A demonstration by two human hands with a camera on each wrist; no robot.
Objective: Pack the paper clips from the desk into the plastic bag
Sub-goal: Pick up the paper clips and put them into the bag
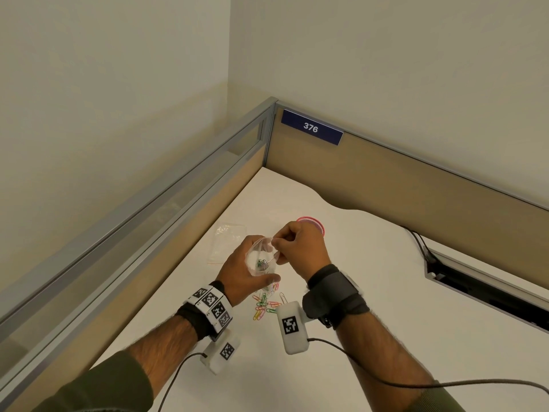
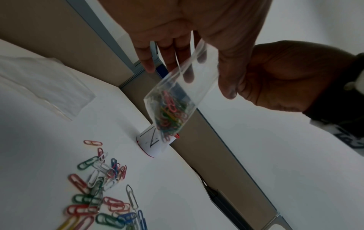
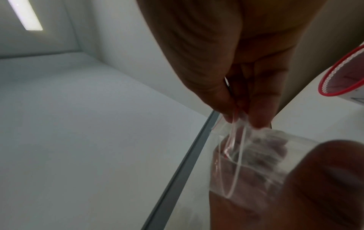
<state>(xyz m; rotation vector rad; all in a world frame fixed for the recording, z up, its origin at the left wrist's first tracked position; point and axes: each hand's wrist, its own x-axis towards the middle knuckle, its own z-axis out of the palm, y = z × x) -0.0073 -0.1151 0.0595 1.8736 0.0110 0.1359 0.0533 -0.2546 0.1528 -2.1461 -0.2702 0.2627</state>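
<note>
A small clear plastic bag [image 1: 261,264] hangs above the desk, gripped between the fingers and thumb of my left hand [image 1: 252,263]. Several coloured paper clips [image 2: 169,115] lie bunched in the bottom of the bag [image 2: 183,93]. My right hand [image 1: 277,243] pinches the bag's top rim [image 3: 239,124] with thumb and fingertips [image 3: 258,115]. More loose paper clips [image 1: 264,304] lie on the white desk under my hands, and the left wrist view shows these clips [image 2: 102,186] scattered in red, green, blue, white and yellow.
A spare flat plastic bag [image 1: 227,242] lies on the desk to the far left. A red-rimmed white cup [image 1: 313,223] stands just behind my right hand. Partition walls [image 1: 386,179] close the desk's corner, and a cable slot [image 1: 475,286] is at the right.
</note>
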